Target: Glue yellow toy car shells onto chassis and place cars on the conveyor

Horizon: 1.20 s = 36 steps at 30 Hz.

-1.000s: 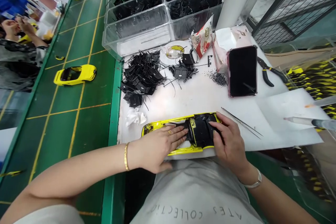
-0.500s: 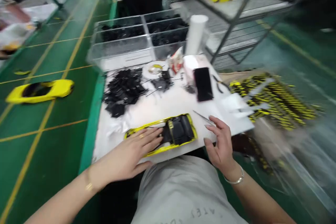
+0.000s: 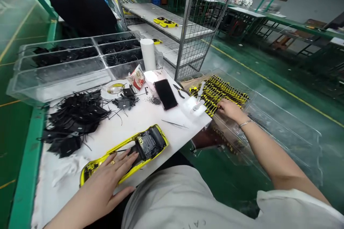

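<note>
Heap of black wired parts [image 3: 75, 114]: stood at far left of your tabletop [image 3: 139, 118]. Left hand [image 3: 107, 175]: palm down, fingers extended and slightly parted, lay flat on the yellow car body [image 3: 146, 146] near the front edge, gripping nothing. Packet [image 3: 137, 77], red and white: print too small to read. Phone [image 3: 166, 94]: screen dark. Your shirt [image 3: 166, 193]: letters partly visible, unreadable. Right hand [image 3: 229, 110]: fingers curled at yellow-and-black parts [image 3: 228, 91] beside the tabletop; whether it had hold of one, you could not tell.
</note>
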Tool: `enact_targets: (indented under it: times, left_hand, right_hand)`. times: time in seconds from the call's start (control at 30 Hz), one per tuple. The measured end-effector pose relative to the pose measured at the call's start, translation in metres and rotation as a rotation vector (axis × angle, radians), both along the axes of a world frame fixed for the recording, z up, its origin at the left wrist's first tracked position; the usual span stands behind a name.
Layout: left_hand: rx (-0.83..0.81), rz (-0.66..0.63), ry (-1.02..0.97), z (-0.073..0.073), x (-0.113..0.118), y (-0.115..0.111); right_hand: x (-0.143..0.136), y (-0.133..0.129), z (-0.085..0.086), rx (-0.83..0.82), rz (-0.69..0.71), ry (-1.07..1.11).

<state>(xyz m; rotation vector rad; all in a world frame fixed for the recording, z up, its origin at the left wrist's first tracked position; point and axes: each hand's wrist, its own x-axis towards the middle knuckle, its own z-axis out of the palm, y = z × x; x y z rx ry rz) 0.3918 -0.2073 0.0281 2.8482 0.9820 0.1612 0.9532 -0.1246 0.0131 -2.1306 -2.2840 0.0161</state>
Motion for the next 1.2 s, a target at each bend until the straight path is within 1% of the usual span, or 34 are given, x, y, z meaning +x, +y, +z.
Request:
enact_targets:
  times: [0.07,0.1,0.17,0.23,0.3,0.37,0.4,0.43,0.47,0.5,0.57,0.6,0.63,0.67,0.7,0.73,0.8,0.87,0.93,1.0,1.07,1.1,1.2]
  left_hand:
    - [-0.057,0.014,0.009,-0.003,0.006,0.004]
    - [-0.073,0.017,0.010,-0.003,0.008,0.004]
    - [-0.073,0.021,0.001,0.001,0.010,0.001]
    - [-0.046,0.041,-0.022,0.010,0.009,-0.005]
    - [-0.044,0.065,-0.069,0.022,0.009,-0.013]
    - [-0.122,0.091,-0.132,0.036,0.012,-0.017]
    - [-0.198,0.095,-0.168,0.042,0.015,-0.018]
    - [-0.304,0.096,-0.206,0.048,0.021,-0.019]
    - [-0.439,0.091,-0.255,0.051,0.028,-0.019]
    - [-0.599,0.076,-0.312,0.054,0.038,-0.020]
    - [-0.970,0.036,-0.474,0.056,0.062,-0.021]
    - [-1.152,0.017,-0.558,0.055,0.074,-0.022]
    - [-1.304,0.020,-0.639,0.053,0.085,-0.022]
    - [-1.418,0.010,-0.709,0.050,0.092,-0.022]
    - [-1.487,0.038,-0.795,0.048,0.096,-0.021]
    - [-1.527,0.074,-0.888,0.045,0.096,-0.021]
    - [-1.539,0.182,-1.087,0.041,0.084,-0.026]
    - [-1.520,0.314,-1.271,0.036,0.063,-0.036]
    - [-1.532,0.440,-1.376,0.030,0.040,-0.049]
    - [-1.586,0.529,-1.409,0.023,0.021,-0.060]
    - [-1.636,0.562,-1.429,0.019,0.007,-0.066]
    - [-1.649,0.557,-1.450,0.019,0.001,-0.067]
    - [-1.642,0.511,-1.492,0.025,-0.014,-0.067]
  right_hand:
    - [-0.006,0.002,-0.003,-0.036,0.042,-0.048]
    - [-0.008,0.001,-0.001,-0.043,0.056,-0.067]
    - [-0.008,-0.003,0.009,-0.041,0.074,-0.100]
    - [-0.003,-0.014,0.026,-0.005,0.065,-0.135]
    - [0.002,-0.030,0.046,0.052,0.030,-0.172]
    - [-0.002,-0.051,0.068,0.124,0.016,-0.193]
    - [-0.010,-0.061,0.078,0.169,0.043,-0.179]
    - [-0.023,-0.070,0.088,0.219,0.106,-0.138]
    - [-0.042,-0.077,0.097,0.267,0.202,-0.064]
    - [-0.065,-0.083,0.104,0.277,0.323,0.044]
    - [-0.122,-0.090,0.112,0.210,0.588,0.277]
    - [-0.152,-0.093,0.113,0.127,0.660,0.363]
    - [-0.181,-0.095,0.111,0.084,0.757,0.431]
    - [-0.208,-0.096,0.108,0.066,0.835,0.480]
    - [-0.232,-0.097,0.103,0.090,0.916,0.539]
    - [-0.253,-0.097,0.097,0.109,0.959,0.598]
    - [-0.285,-0.092,0.084,0.133,0.991,0.708]
    - [-0.309,-0.084,0.074,0.108,1.016,0.755]
    - [-0.330,-0.075,0.069,0.076,1.087,0.753]
    - [-0.349,-0.068,0.068,0.024,1.169,0.727]
    - [-0.367,-0.063,0.070,-0.057,1.248,0.694]
    - [-0.374,-0.061,0.071,-0.102,1.282,0.677]
    - [-0.390,-0.054,0.073,-0.181,1.316,0.689]
